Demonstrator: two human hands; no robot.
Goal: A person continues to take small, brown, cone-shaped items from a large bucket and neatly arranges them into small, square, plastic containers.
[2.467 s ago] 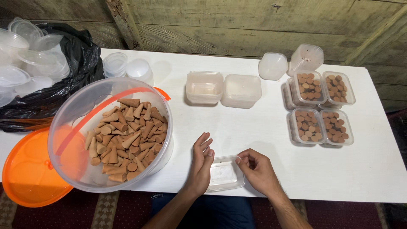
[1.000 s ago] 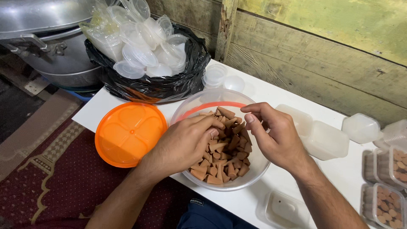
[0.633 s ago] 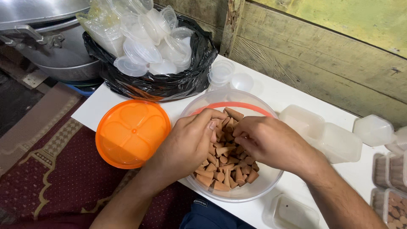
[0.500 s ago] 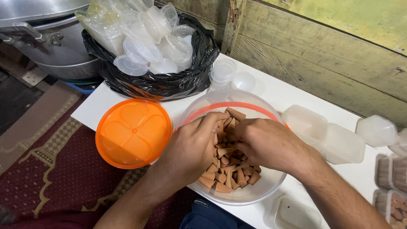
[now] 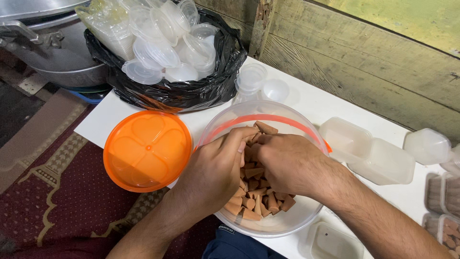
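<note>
Both hands are sunk in a clear bowl (image 5: pixel 282 218) of brown cones (image 5: pixel 254 199) on the white counter (image 5: pixel 311 103). The left hand (image 5: pixel 215 168) and right hand (image 5: pixel 282 160) are curled around cones; their grip is hidden.

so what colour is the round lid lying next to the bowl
The lid is orange, seen clearly in the head view.

Brown cone-shaped pieces (image 5: pixel 256 199) heaped in a clear round tub (image 5: pixel 282 225) (its rim orange) on the table.
</note>
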